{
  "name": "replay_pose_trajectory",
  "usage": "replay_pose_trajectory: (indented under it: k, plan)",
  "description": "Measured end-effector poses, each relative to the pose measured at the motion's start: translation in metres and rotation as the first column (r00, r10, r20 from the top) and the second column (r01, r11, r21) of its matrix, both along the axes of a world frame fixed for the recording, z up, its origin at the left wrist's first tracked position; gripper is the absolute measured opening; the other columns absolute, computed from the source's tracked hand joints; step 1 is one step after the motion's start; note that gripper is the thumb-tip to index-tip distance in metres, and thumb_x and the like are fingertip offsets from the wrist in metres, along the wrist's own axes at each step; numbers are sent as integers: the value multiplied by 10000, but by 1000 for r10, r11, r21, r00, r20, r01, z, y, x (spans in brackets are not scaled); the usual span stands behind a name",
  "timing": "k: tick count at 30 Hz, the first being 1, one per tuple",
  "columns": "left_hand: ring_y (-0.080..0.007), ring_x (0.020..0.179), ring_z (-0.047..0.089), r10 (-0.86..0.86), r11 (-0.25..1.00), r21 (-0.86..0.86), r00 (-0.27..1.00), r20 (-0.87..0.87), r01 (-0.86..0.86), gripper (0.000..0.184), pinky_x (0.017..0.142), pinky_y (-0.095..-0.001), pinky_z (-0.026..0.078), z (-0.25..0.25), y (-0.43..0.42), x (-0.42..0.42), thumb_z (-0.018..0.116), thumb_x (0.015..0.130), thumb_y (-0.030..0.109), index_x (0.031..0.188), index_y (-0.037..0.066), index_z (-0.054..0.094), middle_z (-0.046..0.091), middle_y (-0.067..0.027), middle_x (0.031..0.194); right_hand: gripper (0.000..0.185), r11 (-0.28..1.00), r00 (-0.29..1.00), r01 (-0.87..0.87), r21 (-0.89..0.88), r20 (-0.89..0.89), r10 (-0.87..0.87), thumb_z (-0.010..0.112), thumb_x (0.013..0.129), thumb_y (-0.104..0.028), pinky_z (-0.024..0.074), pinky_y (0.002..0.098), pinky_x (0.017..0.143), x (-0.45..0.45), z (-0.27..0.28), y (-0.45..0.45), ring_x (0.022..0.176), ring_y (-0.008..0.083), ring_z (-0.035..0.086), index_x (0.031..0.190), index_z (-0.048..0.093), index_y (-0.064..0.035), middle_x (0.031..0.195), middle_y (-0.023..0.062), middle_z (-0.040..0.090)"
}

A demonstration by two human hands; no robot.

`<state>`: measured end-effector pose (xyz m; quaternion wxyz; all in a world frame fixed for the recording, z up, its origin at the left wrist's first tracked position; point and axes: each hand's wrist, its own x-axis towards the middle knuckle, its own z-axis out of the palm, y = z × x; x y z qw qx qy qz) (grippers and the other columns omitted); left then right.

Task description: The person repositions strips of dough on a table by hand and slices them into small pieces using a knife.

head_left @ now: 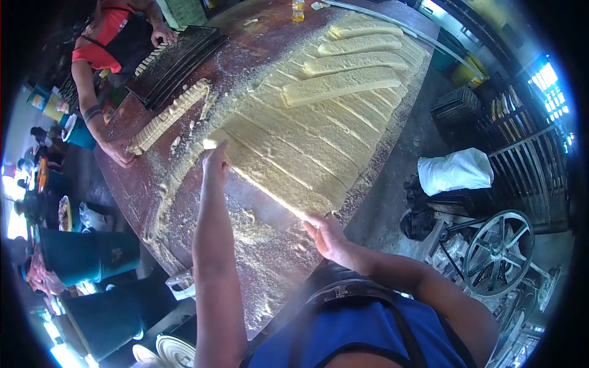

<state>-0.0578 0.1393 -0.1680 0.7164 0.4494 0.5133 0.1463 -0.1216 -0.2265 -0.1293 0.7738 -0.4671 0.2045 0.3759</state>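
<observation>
A wide sheet of pale dough (307, 135), dusted with crumbs or flour and scored into long strips, covers much of the table. Along its near edge lies a dough strip (273, 175). My left hand (216, 161) is closed around the strip's left end. At its right end, near the table edge, my right hand (330, 238) has its fingers on the dough and its thumb below. Several thicker dough strips (343, 86) rest raised on the far part of the sheet.
Across the table, a co-worker's hand (119, 152) touches a row of cut dough pieces (172, 116); the other is over stacked black trays (184, 67). A bottle (298, 11) stands at the far edge. A metal scraper (181, 285) lies near left. A spoked wheel (498, 253) stands right.
</observation>
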Motion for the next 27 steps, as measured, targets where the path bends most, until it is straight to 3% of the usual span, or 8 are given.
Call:
replay_pose_trajectory:
  k: [3,5,10,16,17,19,22,27]
  plan:
    - [-198,808,636,-34,998,60,994,105,27,374,704,-321,531,-19,12,6,833,797,252,1078,85,652,654,-54,950,754,985,979,171,8,-111,-169,829,789,-138,363,460,1155,8,-14,11,1192,234,530,1342,365,79,1283,138,514]
    - [-241,976,653,134,925,-379,950,282,-18,399,845,-379,554,-25,18,-1,788,835,221,1167,61,636,667,-89,1081,702,992,986,127,1,-108,-126,840,772,-139,356,475,1162,14,-17,15,1202,233,526,1314,431,39,1280,127,528]
    - [-295,1070,644,52,915,-362,839,541,176,375,912,-445,554,-14,2,-23,682,909,181,1240,24,599,659,-117,1181,551,1000,999,-16,4,50,16,852,751,-143,411,410,1109,19,6,24,1129,222,585,1202,561,-19,1131,85,633]
    - [-274,1041,661,262,926,-372,822,505,-66,359,892,-399,596,5,-16,-25,657,928,179,1242,16,601,653,-147,1169,413,974,985,-80,213,166,44,782,786,-10,519,401,945,48,41,34,1054,257,640,1152,593,16,1126,147,652]
    - [-260,1016,671,280,918,-394,783,555,-49,347,872,-370,605,17,-24,-28,656,933,184,1232,15,610,660,-147,1145,405,970,733,-242,9,657,177,765,800,-14,530,416,942,60,50,27,1072,277,632,1160,583,19,1126,157,645]
    - [-229,940,697,352,903,-426,681,642,-65,324,834,-329,617,69,-60,-27,649,947,204,1207,12,634,682,-145,1075,606,946,974,-203,253,149,169,805,755,-121,536,457,1005,92,89,36,1174,315,594,1269,522,30,1252,193,581]
    - [-226,920,702,460,863,-484,620,636,-145,317,821,-333,622,96,-80,-12,641,951,210,1201,14,635,689,-148,1043,558,973,964,-187,132,218,155,803,772,-165,558,470,979,149,130,12,1159,312,604,1236,551,16,1221,186,600]
    - [-269,1063,652,538,836,-466,593,598,-289,398,938,-371,579,131,-152,51,629,950,190,1273,-22,530,645,-188,1120,469,947,912,-311,77,305,274,778,823,-199,597,440,885,291,95,-54,1088,285,639,1215,580,-35,1178,154,621]
